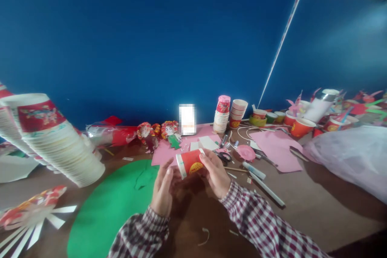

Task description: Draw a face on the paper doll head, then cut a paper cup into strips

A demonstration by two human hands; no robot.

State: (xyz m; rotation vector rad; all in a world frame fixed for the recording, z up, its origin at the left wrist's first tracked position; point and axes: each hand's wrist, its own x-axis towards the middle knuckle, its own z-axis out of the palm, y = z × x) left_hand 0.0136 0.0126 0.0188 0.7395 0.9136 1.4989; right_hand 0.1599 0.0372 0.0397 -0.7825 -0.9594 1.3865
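Observation:
A red paper cup (192, 163) with a yellow round emblem and a white rim lies on its side in the air in front of me. My right hand (215, 173) grips its right end, the thumb on top. Close to the white rim at the left is my left hand (163, 187). Its thumb stands apart from the cup; its other fingers are partly hidden, and whether they touch the cup I cannot tell. Beneath and left of the hands is a large green paper sheet (111, 205). Pink paper (160, 153) lies behind them.
Tall stacks of paper cups (69, 149) lean at the left, beside a cup cut into strips (33, 217). Smaller cup stacks (221, 121) stand at the back. Scissors (224, 156), a white stick (267, 189) and a plastic bag (353, 157) lie to the right.

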